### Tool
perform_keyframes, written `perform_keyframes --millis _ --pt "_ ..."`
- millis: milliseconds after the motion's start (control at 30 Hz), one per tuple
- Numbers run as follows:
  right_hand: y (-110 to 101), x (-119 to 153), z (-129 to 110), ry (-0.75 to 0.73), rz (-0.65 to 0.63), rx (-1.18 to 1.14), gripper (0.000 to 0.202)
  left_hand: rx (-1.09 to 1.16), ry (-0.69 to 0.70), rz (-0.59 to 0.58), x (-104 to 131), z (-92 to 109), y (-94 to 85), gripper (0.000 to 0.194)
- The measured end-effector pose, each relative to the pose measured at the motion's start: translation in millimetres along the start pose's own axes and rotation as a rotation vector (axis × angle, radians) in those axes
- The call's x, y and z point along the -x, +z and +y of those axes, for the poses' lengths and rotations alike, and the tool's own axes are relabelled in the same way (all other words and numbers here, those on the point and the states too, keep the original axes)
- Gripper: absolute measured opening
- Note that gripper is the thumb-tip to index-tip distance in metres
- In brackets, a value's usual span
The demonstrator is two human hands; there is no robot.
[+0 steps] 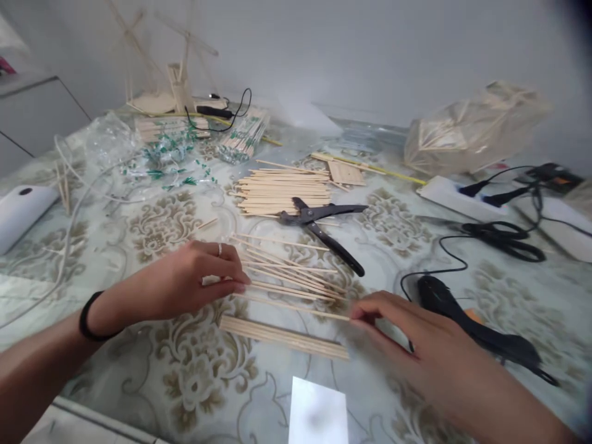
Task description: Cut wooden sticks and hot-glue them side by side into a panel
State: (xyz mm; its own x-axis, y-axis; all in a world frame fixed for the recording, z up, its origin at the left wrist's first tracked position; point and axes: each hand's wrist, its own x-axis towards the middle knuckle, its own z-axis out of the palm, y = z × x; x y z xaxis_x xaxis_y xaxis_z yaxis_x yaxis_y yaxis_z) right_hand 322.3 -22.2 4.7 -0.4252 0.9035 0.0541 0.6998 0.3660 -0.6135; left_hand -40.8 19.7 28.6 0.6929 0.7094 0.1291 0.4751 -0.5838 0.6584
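Observation:
A thin wooden stick [296, 306] stretches between my hands, just above or on the flowered tablecloth. My right hand [416, 342] pinches its right end between thumb and fingertips. The fingertips of my left hand [198, 274], with a ring on one finger, are closed at the stick's left end, beside the ends of other sticks. Just beyond lie several loose sticks [291, 269], fanned unevenly. Nearer to me, a row of sticks [284, 338] lies side by side. Behind the loose ones are a larger pile of sticks [277, 188] and a black-handled cutter [319, 223], its jaws spread.
A black corded tool [476, 327] lies beside my right hand. Power strips [462, 198] with black plugs stand at right. Plastic-bagged stick work [462, 132], packaged sticks [244, 135], green-and-clear scraps [171, 154] and a wooden windmill-like model [178, 89] sit behind. White paper [318, 410] lies in front.

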Motion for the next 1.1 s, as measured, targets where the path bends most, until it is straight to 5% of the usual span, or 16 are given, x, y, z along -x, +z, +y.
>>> perform_keyframes --millis 233,433,600,1000,1100 --pt "0 4 -4 0.01 -0.076 0.062 0.017 -0.031 -0.016 -0.107 3 10 -6.1 0.028" --pt "10 8 0 -0.123 -0.083 0.076 0.013 -0.184 -0.065 -0.287 11 16 16.2 0.017" --pt "16 10 0 -0.198 -0.101 0.089 0.012 -0.208 -0.086 -0.289 14 16 31.1 0.008" --pt "11 7 -10 -0.196 -0.133 0.073 0.023 -0.091 -0.093 -0.253 11 19 32.0 0.006" --pt "9 9 -14 -0.145 -0.148 0.076 0.012 -0.111 -0.069 -0.21 12 17 36.7 0.009"
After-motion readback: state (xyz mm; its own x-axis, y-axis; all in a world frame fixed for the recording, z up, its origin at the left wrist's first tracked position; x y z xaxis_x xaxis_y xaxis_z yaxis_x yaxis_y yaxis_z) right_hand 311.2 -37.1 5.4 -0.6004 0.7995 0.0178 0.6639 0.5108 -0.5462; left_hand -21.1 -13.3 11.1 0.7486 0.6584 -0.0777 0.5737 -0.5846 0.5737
